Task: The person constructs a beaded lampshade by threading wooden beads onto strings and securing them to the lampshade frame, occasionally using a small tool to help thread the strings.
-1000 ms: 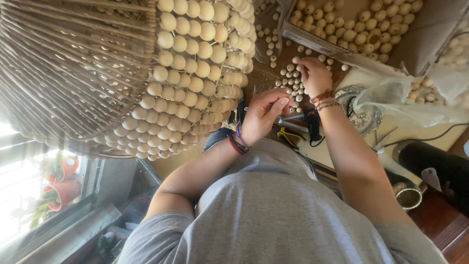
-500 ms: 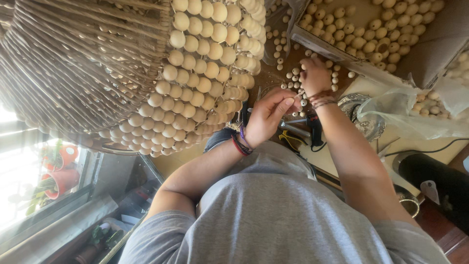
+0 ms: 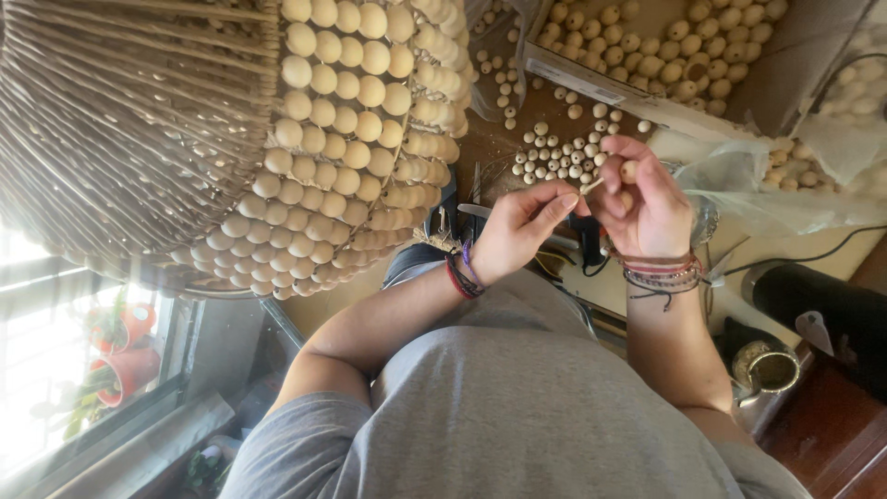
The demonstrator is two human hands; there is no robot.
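Note:
My left hand [image 3: 522,231] pinches the end of a thin pale cord or stick [image 3: 592,185] between thumb and forefinger. My right hand [image 3: 647,208] is close against it and holds a small round wooden bead [image 3: 628,171] at its fingertips, right by the cord's tip. Both wrists wear bracelets. A large domed shade of wooden beads [image 3: 342,139] on thin ribs hangs to the left of my hands. Loose wooden beads [image 3: 559,157] lie scattered on the brown table just beyond my fingers.
A cardboard box of beads [image 3: 647,37] stands at the back. A clear plastic bag with more beads [image 3: 795,171] lies to the right. A metal cup [image 3: 767,370], a black cylinder [image 3: 822,305] and a black cable [image 3: 813,257] sit at the right. Red flowerpots [image 3: 125,346] are at a window, lower left.
My right hand has drawn back from the loose beads on the table with a bead in its fingers and now meets my left hand, which has risen a little.

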